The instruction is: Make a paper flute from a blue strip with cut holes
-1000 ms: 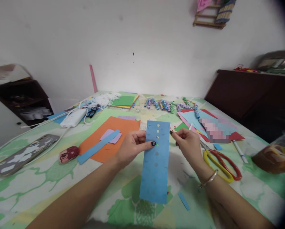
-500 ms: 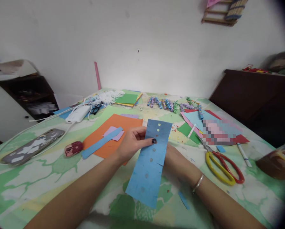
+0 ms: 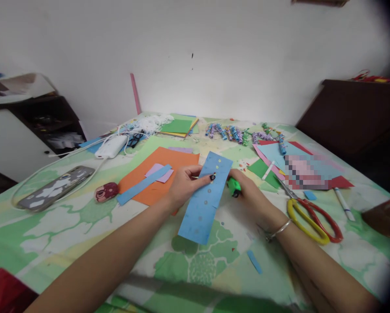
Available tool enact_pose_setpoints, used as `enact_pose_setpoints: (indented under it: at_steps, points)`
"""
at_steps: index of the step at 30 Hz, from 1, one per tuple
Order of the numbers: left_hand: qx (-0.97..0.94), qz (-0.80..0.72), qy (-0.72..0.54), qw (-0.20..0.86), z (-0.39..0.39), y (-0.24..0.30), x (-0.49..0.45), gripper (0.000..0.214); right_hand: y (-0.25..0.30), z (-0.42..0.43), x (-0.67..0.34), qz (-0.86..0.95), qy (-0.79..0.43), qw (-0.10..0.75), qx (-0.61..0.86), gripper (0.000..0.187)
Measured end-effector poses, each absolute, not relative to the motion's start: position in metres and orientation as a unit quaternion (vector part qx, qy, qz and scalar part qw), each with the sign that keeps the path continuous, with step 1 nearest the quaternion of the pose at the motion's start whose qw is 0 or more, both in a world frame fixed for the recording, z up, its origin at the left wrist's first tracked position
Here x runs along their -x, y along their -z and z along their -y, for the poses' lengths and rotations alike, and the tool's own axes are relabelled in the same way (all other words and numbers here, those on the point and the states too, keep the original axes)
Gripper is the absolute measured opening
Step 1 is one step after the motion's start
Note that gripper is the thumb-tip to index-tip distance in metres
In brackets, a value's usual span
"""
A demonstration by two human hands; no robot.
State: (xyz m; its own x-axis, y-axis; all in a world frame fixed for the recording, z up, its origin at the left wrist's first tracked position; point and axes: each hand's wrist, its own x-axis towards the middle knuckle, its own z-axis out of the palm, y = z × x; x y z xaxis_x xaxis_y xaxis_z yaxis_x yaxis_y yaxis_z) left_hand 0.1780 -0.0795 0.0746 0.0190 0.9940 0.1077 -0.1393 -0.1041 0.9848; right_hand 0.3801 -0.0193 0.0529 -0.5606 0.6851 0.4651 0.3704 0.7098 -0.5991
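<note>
My left hand (image 3: pixel 186 186) pinches the left edge of a long blue paper strip (image 3: pixel 205 198) that carries a row of small punched holes. The strip tilts down to the left over the table. My right hand (image 3: pixel 251 192) is just right of the strip, closed around a small green tool (image 3: pixel 234 187), probably a hole punch; only the tool's tip shows. A metal bangle sits on that wrist.
Scissors with yellow and red handles (image 3: pixel 312 215) lie right of my right hand, a white marker (image 3: pixel 343 203) beyond them. An orange sheet (image 3: pixel 156 174) with a blue strip lies left, a phone (image 3: pixel 56 188) and power bank (image 3: pixel 111 146) farther left. Curled paper pieces (image 3: pixel 237 134) line the back.
The blue strip swung from upright to tilted down-left. My right hand passed behind it and now holds a green tool beside it. The camera view tipped downward.
</note>
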Motion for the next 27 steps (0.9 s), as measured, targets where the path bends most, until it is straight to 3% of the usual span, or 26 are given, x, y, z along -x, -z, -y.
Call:
enact_pose_setpoints:
  at_steps: [11,20,27]
  points:
    - [-0.500,-0.435,-0.551,0.507,0.081,-0.072,-0.184,0.041,-0.056,0.014,-0.385,0.832,-0.171,0.430,0.306,0.011]
    - [-0.521,-0.473,-0.620,0.346,0.077,-0.059,-0.185,0.028,-0.065,0.038,-0.370,0.835,-0.330,0.389,0.207,0.010]
    - [-0.534,-0.444,-0.637,0.334,0.079,-0.058,-0.190,0.031,-0.058,0.052,-0.356,0.798,-0.409,0.409,0.170,0.011]
